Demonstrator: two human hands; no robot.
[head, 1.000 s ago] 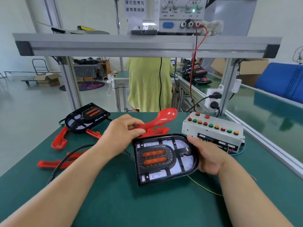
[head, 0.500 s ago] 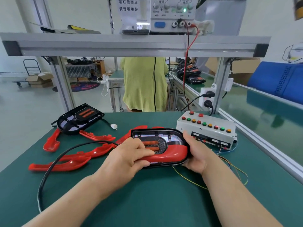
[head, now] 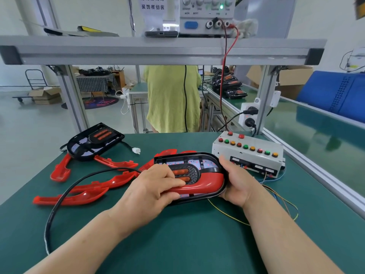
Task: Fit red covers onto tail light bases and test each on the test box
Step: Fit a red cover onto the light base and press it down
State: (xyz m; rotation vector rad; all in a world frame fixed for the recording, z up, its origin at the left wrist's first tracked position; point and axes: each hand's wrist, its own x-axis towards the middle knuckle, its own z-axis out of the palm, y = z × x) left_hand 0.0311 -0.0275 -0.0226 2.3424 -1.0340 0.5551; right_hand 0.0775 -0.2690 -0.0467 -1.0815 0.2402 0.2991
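Tail light base (head: 199, 162), black, lies on the green bench mat (head: 177, 244) at mid-bench, just in front of the test box (head: 246, 153) and not touching it. Red cover (head: 209, 180) sits on the base's near half and wraps round its rounded right end. Left hand (head: 156, 186) lies palm down on the cover's left part, fingers nearly straight and pressing on the red plastic beside the two orange reflectors. Right hand (head: 237, 182) cups the rounded right end, thumb on the top rim, fingers curled beneath. Test box carries a row of red, green and amber buttons; thin coloured wires trail from it across the mat. Second base (head: 92, 141) lies at far left with loose red covers (head: 79, 196) near it. Black cable (head: 59, 204) loops over the mat at left.
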